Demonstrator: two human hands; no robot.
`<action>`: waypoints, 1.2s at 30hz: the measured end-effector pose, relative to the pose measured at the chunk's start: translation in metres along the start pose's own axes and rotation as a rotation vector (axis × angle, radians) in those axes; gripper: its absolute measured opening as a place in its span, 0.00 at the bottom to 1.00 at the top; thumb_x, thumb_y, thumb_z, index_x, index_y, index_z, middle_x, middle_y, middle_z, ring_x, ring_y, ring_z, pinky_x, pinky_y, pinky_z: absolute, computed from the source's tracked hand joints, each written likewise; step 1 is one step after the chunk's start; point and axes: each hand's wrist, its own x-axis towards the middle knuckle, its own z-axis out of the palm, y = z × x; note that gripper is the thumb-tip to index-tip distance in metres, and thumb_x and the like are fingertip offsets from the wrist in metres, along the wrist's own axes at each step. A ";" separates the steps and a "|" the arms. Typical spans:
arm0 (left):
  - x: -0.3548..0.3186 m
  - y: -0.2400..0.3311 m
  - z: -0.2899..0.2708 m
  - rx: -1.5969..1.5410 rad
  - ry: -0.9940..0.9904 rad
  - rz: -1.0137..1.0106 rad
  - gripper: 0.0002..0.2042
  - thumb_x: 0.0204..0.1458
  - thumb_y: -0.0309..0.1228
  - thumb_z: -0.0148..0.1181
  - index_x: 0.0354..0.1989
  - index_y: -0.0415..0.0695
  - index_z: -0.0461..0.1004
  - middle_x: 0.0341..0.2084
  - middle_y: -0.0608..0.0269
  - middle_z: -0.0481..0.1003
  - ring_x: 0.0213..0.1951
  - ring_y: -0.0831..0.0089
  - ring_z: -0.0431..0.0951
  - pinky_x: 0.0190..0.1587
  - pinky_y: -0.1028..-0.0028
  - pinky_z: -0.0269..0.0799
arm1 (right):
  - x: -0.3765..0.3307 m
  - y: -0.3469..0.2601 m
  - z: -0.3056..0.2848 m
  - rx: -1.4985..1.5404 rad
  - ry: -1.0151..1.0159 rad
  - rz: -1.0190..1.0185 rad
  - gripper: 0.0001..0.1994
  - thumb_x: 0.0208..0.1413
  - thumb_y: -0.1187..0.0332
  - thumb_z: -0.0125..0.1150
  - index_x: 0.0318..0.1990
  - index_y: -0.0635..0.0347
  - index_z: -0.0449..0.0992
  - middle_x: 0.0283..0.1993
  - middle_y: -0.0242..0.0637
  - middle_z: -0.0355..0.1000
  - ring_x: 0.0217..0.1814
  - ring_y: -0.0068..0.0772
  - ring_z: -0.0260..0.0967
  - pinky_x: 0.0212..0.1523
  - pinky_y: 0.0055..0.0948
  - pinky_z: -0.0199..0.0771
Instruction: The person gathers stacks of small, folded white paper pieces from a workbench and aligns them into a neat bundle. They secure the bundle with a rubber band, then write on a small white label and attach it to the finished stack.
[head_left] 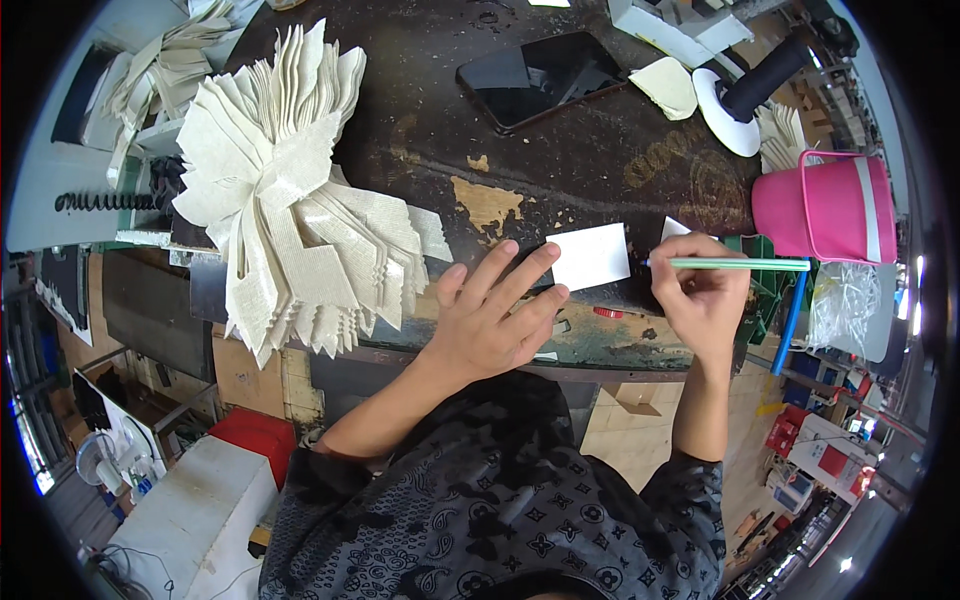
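A small white card [592, 258] lies on the dark worn tabletop [420, 110] in front of me. With fingers spread, my left hand [503, 313] rests on the table, its fingertips at the card's left edge. My right hand [700, 292] grips a light green pen [740, 264], whose tip points left, just off the card's right side. Part of another white piece of paper [675, 228] shows behind the right hand. To the left, a large bundle of cream fabric pieces [290, 200] with jagged edges stands tied at its middle.
A black smartphone [540, 80] lies toward the back. Beside it are a cream scrap [665, 88] and a black thread spool [765, 85] on a white base. A pink bucket [825, 210] stands at the right, near a blue stick [790, 318] and a clear plastic bag [845, 310].
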 end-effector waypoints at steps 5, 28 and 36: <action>-0.001 -0.001 0.005 0.026 0.043 0.006 0.17 0.50 0.39 0.71 0.47 0.63 0.73 0.60 0.69 0.76 0.69 0.63 0.61 0.72 0.57 0.32 | 0.010 0.001 0.015 0.152 -0.273 -0.115 0.06 0.50 0.81 0.68 0.37 0.70 0.82 0.31 0.33 0.79 0.27 0.15 0.75 0.29 0.17 0.72; -0.007 -0.004 0.004 0.050 0.009 0.025 0.19 0.50 0.37 0.70 0.50 0.63 0.73 0.63 0.70 0.74 0.69 0.63 0.62 0.73 0.56 0.30 | 0.011 0.000 0.027 0.050 -0.233 -0.110 0.04 0.48 0.79 0.70 0.33 0.65 0.83 0.26 0.33 0.74 0.22 0.17 0.66 0.24 0.21 0.64; -0.007 -0.005 0.004 0.066 0.005 0.036 0.18 0.52 0.38 0.68 0.51 0.63 0.73 0.63 0.71 0.74 0.69 0.63 0.63 0.74 0.55 0.31 | 0.013 0.005 0.025 0.017 -0.230 -0.219 0.04 0.47 0.80 0.71 0.32 0.66 0.83 0.26 0.35 0.77 0.23 0.18 0.69 0.24 0.20 0.66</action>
